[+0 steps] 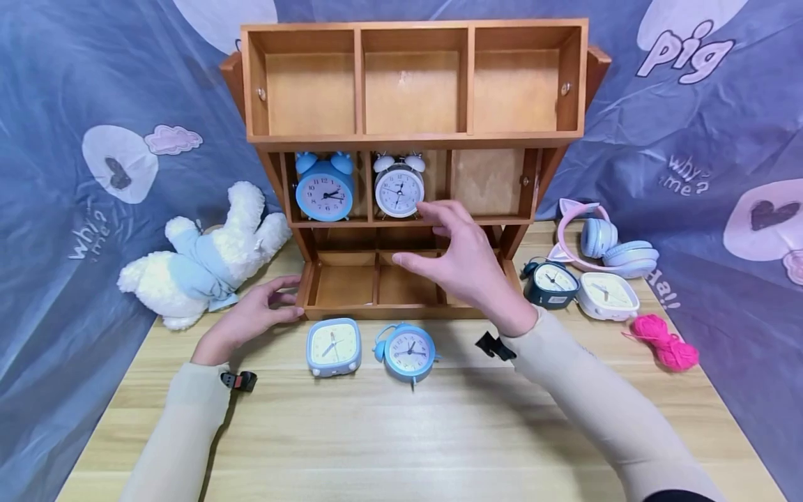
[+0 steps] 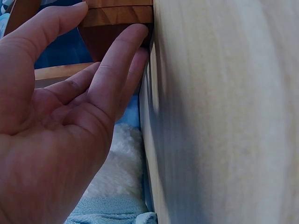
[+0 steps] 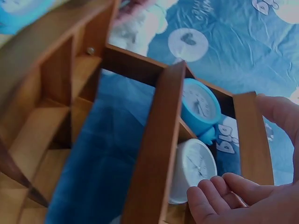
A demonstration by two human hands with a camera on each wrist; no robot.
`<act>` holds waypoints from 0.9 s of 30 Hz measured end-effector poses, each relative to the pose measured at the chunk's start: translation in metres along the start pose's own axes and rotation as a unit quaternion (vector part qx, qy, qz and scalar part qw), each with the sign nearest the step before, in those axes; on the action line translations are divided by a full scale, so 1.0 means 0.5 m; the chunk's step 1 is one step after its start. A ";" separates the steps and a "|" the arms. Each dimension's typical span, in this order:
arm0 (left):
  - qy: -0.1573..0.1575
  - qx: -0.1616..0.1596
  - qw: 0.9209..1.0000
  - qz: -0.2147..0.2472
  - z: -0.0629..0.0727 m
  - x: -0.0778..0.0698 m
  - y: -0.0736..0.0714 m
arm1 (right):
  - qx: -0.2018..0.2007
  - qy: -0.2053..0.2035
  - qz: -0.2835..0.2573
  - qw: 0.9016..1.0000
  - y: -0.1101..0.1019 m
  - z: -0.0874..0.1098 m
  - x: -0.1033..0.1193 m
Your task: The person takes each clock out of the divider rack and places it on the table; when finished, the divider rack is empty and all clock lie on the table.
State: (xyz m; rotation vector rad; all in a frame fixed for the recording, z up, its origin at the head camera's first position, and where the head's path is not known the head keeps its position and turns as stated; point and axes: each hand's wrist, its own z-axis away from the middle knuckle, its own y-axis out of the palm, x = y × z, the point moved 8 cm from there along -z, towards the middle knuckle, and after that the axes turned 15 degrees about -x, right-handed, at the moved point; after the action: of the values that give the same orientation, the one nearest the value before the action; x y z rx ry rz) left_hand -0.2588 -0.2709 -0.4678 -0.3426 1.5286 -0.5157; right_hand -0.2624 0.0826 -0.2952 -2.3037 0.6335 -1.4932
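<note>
My right hand (image 1: 467, 261) hovers before the wooden shelf with thumb and fingers spread and nothing between them. Its fingertips are close beside a white twin-bell alarm clock (image 1: 399, 189) in the middle tier's centre compartment; in the right wrist view the fingers overlap the lower edge of that white clock (image 3: 194, 168). One compartment to the left stands a blue twin-bell alarm clock (image 1: 324, 195). My left hand (image 1: 254, 317) touches the lower left corner of the wooden shelf (image 1: 414, 139) with extended fingers. A blue square clock (image 1: 334, 347) and a blue round alarm clock (image 1: 409, 352) lie in front of the shelf.
On the right of the table are a dark green alarm clock (image 1: 552, 284), a white square clock (image 1: 607, 295), pink-and-blue headphones (image 1: 599, 240) and pink yarn (image 1: 665, 341). A white plush toy (image 1: 203, 261) lies left of the shelf. Patterned blue cloth (image 1: 113, 63) hangs behind.
</note>
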 end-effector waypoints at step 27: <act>-0.008 0.000 1.000 -0.001 0.001 0.003 -0.001 | -0.166 -0.149 -0.016 0.975 0.046 -0.081 0.015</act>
State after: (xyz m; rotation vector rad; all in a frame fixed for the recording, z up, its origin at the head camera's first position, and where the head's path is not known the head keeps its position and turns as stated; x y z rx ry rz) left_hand -0.2582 -0.2722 -0.4689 -0.3471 1.5120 -0.5136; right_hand -0.3011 0.0579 -0.2845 -2.7285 0.8100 -1.0829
